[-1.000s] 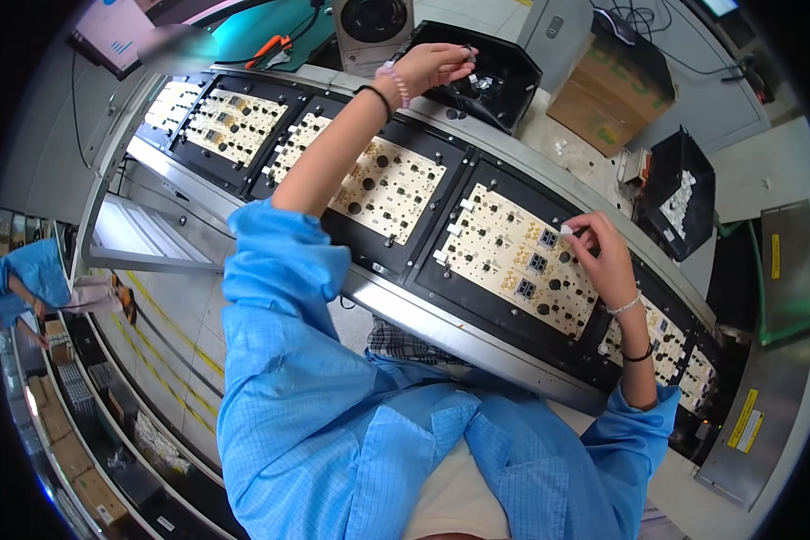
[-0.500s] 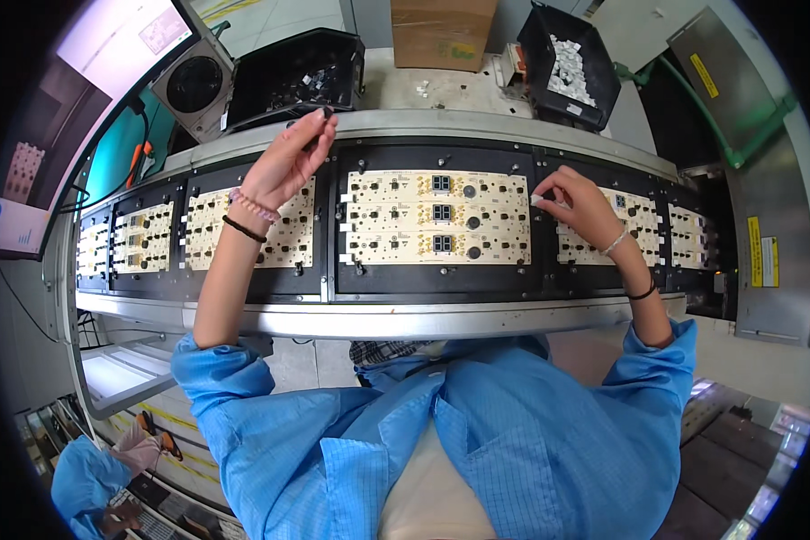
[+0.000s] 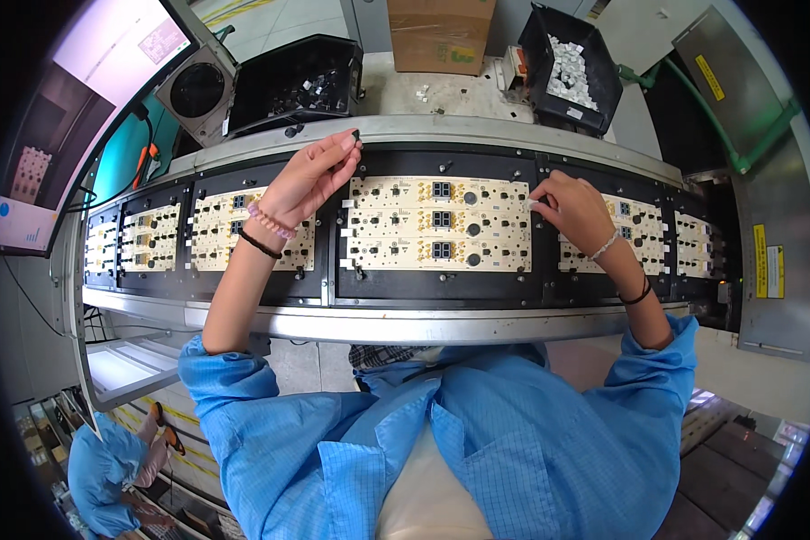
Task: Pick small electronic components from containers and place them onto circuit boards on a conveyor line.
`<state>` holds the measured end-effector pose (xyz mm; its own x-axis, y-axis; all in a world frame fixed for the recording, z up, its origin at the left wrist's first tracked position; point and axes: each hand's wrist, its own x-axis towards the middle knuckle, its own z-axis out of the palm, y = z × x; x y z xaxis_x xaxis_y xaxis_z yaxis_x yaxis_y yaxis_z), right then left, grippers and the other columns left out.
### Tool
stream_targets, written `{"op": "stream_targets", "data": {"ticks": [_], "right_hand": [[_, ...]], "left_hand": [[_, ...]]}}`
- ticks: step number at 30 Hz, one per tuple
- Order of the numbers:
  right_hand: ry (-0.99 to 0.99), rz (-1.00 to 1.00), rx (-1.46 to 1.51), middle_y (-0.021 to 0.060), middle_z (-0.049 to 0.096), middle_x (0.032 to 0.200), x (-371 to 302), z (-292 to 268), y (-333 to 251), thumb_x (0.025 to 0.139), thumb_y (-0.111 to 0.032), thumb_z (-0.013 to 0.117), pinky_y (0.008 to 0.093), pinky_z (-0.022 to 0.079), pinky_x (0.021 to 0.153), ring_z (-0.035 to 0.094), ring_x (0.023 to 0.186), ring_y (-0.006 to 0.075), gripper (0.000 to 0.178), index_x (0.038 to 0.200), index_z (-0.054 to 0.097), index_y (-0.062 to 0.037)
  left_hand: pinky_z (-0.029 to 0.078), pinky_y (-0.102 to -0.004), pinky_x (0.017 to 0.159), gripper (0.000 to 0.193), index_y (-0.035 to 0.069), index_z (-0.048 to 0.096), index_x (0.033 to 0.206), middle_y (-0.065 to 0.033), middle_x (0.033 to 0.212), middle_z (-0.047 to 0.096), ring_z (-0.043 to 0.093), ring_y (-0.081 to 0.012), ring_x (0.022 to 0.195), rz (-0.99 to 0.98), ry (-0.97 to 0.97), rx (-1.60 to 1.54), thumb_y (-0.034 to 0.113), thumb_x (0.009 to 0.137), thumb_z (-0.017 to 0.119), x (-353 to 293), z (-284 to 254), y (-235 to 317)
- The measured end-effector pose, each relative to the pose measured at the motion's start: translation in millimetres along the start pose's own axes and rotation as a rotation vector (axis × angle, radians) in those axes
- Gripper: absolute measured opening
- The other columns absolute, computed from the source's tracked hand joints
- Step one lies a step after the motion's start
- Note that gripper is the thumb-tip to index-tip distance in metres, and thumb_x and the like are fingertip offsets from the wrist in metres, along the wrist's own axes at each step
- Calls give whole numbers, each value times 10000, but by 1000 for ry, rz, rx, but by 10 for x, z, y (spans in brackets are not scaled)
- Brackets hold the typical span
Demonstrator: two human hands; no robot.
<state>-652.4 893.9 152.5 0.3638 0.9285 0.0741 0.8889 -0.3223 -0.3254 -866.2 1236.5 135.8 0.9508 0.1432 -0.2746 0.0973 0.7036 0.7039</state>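
Note:
Between the thumb and fingertips of my left hand (image 3: 308,175) is a small black part (image 3: 356,135), held up near the far rail above the upper left corner of the middle board panel. My right hand (image 3: 574,214) pinches a small white part (image 3: 533,205), mostly covered by the fingers, at the right edge of that panel. The cream circuit boards (image 3: 392,221) lie in a black frame (image 3: 405,289), three in a stack, each with a dark two-digit display (image 3: 442,219) and a round black component (image 3: 473,230). Neither hand appears to press a part onto a board.
A black bin (image 3: 283,85) of small dark parts stands beyond the rail, and another black bin (image 3: 605,85) holds white parts (image 3: 567,74). Between them is a cardboard box (image 3: 439,36). A monitor (image 3: 90,81) overhangs the left. A person in blue (image 3: 99,472) is at lower left.
My left hand has moved right and slightly nearer, away from the dark-parts bin, carrying the black part. My right hand stays almost in place with its fingers pinched.

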Motion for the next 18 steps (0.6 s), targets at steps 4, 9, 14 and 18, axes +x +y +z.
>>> {"op": "stream_targets", "data": {"ticks": [4, 9, 14, 18], "right_hand": [[70, -40, -11, 17, 473, 723, -51, 45, -39, 791, -151, 724, 319, 392, 666, 494, 641, 197, 132, 851, 616, -104], [52, 7, 13, 18, 477, 725, -35, 22, -64, 794, -137, 719, 321, 388, 695, 497, 640, 197, 122, 838, 614, -93], [66, 3, -1, 32, 503, 747, -28, 63, -53, 801, -122, 711, 316, 394, 697, 533, 664, 196, 107, 824, 613, -86], [31, 39, 50, 44, 506, 752, -5, 99, 10, 801, -118, 713, 328, 415, 668, 541, 665, 211, 124, 825, 603, -64]], "left_hand": [[547, -174, 842, 274, 19, 569, 1196, -36, 1044, 637, 630, -79, 930, -4, 5, 36, 125, 945, 603, 3, -29, -18], [551, -178, 838, 263, 31, 565, 1186, -37, 1049, 634, 635, -76, 918, 6, 27, 62, 123, 943, 607, -8, -5, -12], [553, -181, 833, 254, 40, 556, 1185, -42, 1048, 636, 638, -75, 910, 10, 26, 51, 115, 946, 600, -135, -72, -72], [557, -180, 818, 239, 44, 556, 1180, -39, 1042, 637, 637, -71, 905, 25, 36, 82, 116, 954, 588, -259, -161, -74]]}}
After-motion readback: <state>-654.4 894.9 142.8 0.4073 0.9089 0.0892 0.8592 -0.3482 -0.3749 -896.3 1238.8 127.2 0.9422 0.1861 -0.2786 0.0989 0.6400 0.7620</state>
